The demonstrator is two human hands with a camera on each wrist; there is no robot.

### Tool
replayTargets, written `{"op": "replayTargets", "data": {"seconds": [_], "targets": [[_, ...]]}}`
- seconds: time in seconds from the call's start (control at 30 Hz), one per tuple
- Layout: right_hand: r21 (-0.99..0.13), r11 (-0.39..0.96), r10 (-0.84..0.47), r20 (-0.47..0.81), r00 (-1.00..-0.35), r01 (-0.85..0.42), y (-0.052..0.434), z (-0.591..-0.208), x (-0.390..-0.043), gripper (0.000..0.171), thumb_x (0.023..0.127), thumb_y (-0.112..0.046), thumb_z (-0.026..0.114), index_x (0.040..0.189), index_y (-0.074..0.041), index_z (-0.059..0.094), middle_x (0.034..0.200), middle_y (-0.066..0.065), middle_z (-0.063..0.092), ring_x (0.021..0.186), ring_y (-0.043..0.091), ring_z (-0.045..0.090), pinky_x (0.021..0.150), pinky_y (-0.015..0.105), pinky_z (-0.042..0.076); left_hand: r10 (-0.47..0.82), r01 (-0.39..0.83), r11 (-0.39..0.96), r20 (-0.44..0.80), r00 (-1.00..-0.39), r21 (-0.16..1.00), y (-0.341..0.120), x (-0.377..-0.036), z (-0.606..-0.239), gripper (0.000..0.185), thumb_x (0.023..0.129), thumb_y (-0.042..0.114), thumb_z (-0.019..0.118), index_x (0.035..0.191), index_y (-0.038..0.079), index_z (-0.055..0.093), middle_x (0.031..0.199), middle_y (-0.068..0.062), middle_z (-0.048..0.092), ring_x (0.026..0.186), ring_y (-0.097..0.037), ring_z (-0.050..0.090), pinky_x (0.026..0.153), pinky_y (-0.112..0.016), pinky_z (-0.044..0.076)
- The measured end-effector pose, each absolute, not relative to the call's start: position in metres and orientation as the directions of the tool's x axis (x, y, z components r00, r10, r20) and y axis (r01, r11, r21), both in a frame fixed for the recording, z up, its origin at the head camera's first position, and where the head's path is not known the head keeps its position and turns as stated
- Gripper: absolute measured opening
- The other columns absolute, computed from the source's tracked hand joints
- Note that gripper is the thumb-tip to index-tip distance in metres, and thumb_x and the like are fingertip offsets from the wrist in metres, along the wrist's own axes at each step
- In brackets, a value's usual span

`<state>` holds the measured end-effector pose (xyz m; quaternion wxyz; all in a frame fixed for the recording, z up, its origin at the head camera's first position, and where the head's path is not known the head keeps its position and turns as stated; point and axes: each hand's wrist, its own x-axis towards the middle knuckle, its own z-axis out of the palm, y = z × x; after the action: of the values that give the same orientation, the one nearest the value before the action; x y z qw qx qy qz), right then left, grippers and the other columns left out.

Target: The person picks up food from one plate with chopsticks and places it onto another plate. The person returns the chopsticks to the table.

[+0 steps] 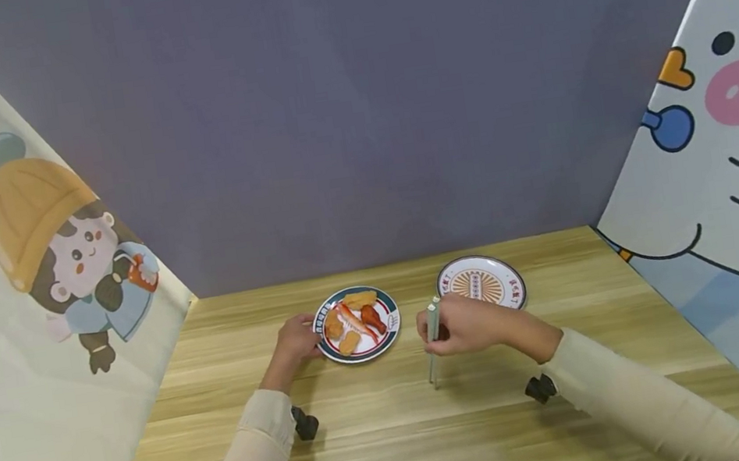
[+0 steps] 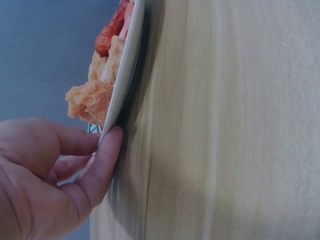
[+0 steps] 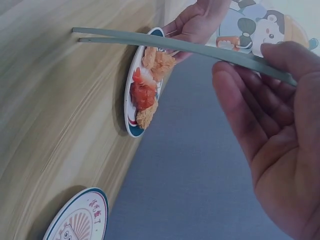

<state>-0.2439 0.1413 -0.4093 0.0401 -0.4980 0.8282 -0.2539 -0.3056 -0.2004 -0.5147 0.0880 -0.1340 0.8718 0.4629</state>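
My left hand (image 1: 297, 338) pinches the left rim of a plate of food (image 1: 367, 356), thumb on top and a finger beneath, as the left wrist view shows. On that plate lie several fried pieces (image 2: 91, 101), a red-and-white shrimp-like piece (image 1: 354, 319) and a reddish-brown drumstick (image 1: 372, 318). My right hand (image 1: 464, 323) holds a pair of pale green chopsticks (image 3: 185, 46) near their upper ends. Their tips point down toward the table, close together, in front of and between the two plates. Behind the right hand sits a second plate (image 1: 507, 282) with a printed sunburst, partly hidden by that hand.
The wooden table (image 1: 400, 447) meets a grey-blue wall (image 1: 354, 122) just behind the plates. Side panels with cartoon prints, a figure in an orange hat (image 1: 41, 213) on the left and a white character (image 1: 725, 188) on the right, flank it.
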Motion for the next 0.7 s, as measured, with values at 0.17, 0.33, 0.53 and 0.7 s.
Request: {"op": "replayTargets", "data": {"seconds": [0.17,0.33,0.53,0.7], "targets": [[-0.451,0.341,-0.866,0.191,-0.463,-0.825,0.139,-0.407,-0.243,0.013,0.087,-0.012,0.07,0.081,-0.019,0.061,0.068,-0.014,0.058,0.06,-0.01,0.044,0.054,0.01,0.045,-0.131,-0.287,0.541,-0.258,-0.957,0.791,-0.201,-0.302,-0.512,0.055,0.082,-0.01,0.061,0.137,-0.004,0.058,0.123,-0.029,0.065,0.077,-0.018,0.067,0.057,-0.026,0.065],[-0.424,0.32,-0.87,0.223,-0.44,-0.847,0.139,-0.408,-0.24,0.013,0.083,-0.009,0.069,0.08,-0.02,0.062,0.071,-0.013,0.058,0.06,-0.01,0.041,0.053,0.009,0.041,-0.115,-0.274,0.518,-0.252,-0.961,0.81,-0.202,-0.297,-0.512,0.054,0.084,-0.008,0.06,0.138,-0.004,0.056,0.12,-0.028,0.066,0.071,-0.015,0.065,0.058,-0.026,0.065],[-0.423,0.358,-0.872,0.168,-0.46,-0.832,0.141,-0.407,-0.24,0.014,0.085,-0.015,0.074,0.079,-0.02,0.062,0.069,-0.015,0.056,0.06,-0.009,0.042,0.055,0.01,0.042,-0.074,-0.292,0.438,-0.289,-0.954,0.85,-0.204,-0.294,-0.511,0.055,0.089,-0.007,0.06,0.143,-0.004,0.051,0.131,-0.031,0.061,0.07,-0.012,0.065,0.063,-0.027,0.066],[-0.471,0.359,-0.872,0.139,-0.469,-0.806,0.142,-0.404,-0.24,0.014,0.085,-0.015,0.076,0.079,-0.019,0.064,0.069,-0.016,0.058,0.061,-0.008,0.044,0.055,0.011,0.044,-0.059,-0.308,0.391,-0.311,-0.949,0.867,-0.205,-0.294,-0.51,0.057,0.091,-0.008,0.062,0.145,-0.004,0.048,0.135,-0.033,0.058,0.072,-0.013,0.065,0.065,-0.028,0.067]]}}
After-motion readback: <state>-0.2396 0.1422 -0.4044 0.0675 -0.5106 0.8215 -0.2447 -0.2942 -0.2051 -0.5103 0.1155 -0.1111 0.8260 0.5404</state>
